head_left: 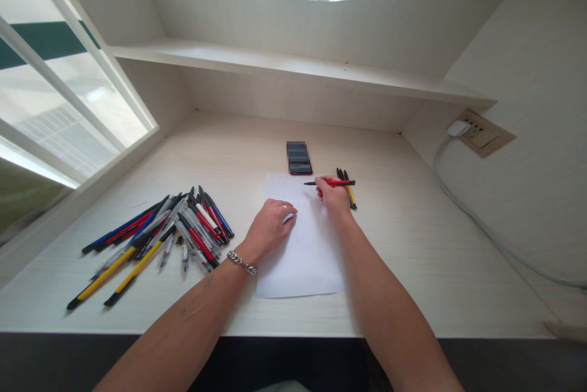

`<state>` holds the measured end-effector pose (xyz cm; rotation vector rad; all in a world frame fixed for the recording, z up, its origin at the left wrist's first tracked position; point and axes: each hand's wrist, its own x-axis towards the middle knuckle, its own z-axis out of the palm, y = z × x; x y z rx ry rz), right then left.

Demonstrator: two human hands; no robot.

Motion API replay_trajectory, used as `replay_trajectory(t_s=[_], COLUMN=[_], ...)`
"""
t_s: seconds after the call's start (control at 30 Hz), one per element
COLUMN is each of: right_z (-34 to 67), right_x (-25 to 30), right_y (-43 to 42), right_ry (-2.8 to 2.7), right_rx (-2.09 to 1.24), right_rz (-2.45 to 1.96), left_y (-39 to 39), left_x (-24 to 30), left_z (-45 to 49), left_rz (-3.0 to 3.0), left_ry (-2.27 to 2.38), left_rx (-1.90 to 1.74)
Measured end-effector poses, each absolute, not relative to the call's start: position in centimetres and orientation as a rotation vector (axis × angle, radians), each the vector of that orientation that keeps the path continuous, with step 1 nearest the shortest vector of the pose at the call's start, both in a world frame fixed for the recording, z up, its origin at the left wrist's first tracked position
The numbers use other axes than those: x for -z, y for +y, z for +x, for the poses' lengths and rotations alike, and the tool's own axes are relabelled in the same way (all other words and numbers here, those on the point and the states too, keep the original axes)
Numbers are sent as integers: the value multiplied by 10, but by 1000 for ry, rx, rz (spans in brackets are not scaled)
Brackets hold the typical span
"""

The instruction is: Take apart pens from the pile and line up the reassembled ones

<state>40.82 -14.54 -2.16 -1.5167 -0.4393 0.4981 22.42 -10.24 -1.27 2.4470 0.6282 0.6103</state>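
Observation:
A sheet of white paper (302,263) lies on the desk in front of me. My left hand (271,225) rests on its left side, holding nothing, thumb and fingers a little apart. A ring is on one finger and a chain bracelet circles the wrist. My right hand (334,196) is closed around a red pen with black ends (342,183). That pen is held nearly level above the paper's upper right part, its dark tip toward the left. Beside the right hand lie a few black and yellow pens (351,195), partly hidden by it.
A large heap of pens (202,227) in several colours spreads over the desk's left side. A phone-like dark object (300,167), its screen blurred, lies beyond the paper. A shelf (275,62) spans the back. At right, a white cable (477,221) runs from a wall socket (486,133).

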Motion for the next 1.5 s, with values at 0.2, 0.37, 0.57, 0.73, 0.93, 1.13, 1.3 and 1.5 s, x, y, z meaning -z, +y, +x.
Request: replay_trajectory(t_s=[0.2,0.37,0.57,0.73,0.93,1.13,1.3,1.5], right_z=[412,411,408,410,411,408,395,372], right_x=[26,24,22,25,26,24,12,-4], right_y=[-145,-148,-149,-146,-145,-146,-151,-153], right_ry=[-558,-682,-745,-708,-675,-626,-558,-393], right_rx=[-422,-345,-271,-200,-190,-243,-411,-790], right_rz=[-1692,-1849,-1909,-1926,-1930,-1867,-1600,-1207], left_y=[-102,-102,-102,-102,-103,-103,-103,-103], left_x=[12,13,13,14,13,11,11,7], left_z=[224,224,224,224,224,224,224,223], left_rz=[2441,2429,2429,2430,2428,2430,2400,2069], left_ry=[622,627,623,615,632,629,631,828], left_rx=[-597,-593,-593,-604,-590,-582,-587,-666])
